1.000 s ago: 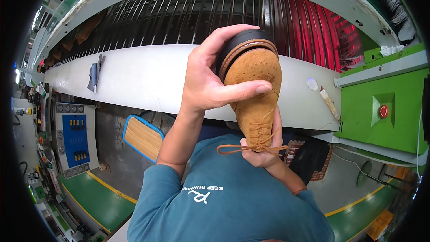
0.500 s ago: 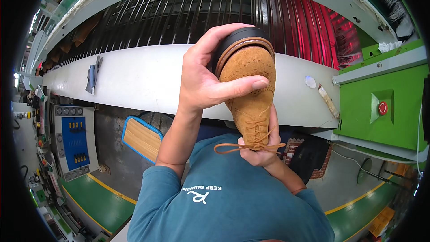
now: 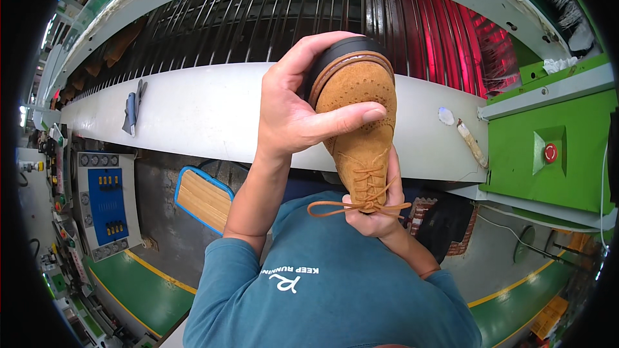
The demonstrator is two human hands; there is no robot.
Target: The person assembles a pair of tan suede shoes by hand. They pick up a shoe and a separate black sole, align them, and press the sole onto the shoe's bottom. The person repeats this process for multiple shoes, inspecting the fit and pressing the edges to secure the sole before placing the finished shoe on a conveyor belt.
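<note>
A tan suede lace-up shoe (image 3: 358,93) with a perforated toe, brown welt and black sole is held up in front of my chest, toe pointing away. My left hand (image 3: 293,100) wraps the toe end from the left, its thumb lying across the upper and its fingers round the sole. Nearer to me, my right hand (image 3: 377,218) grips the shoe around its laced end, partly hidden behind it. The brown shoelace (image 3: 329,209) is tied in a bow, with a loop sticking out to the left.
A white ledge (image 3: 213,106) runs before a roller conveyor (image 3: 258,26) with red light at right. A blue-handled cutter-like tool (image 3: 131,115) lies left; a worn stick (image 3: 472,144) and white lump (image 3: 445,116) lie right. A green panel (image 3: 516,180) bears a red button (image 3: 550,153). A wooden-topped stool (image 3: 204,201) stands below.
The shoe and both hands keep nearly the same place and grip. The toe tips very slightly, with only a tiny shift of the view.
</note>
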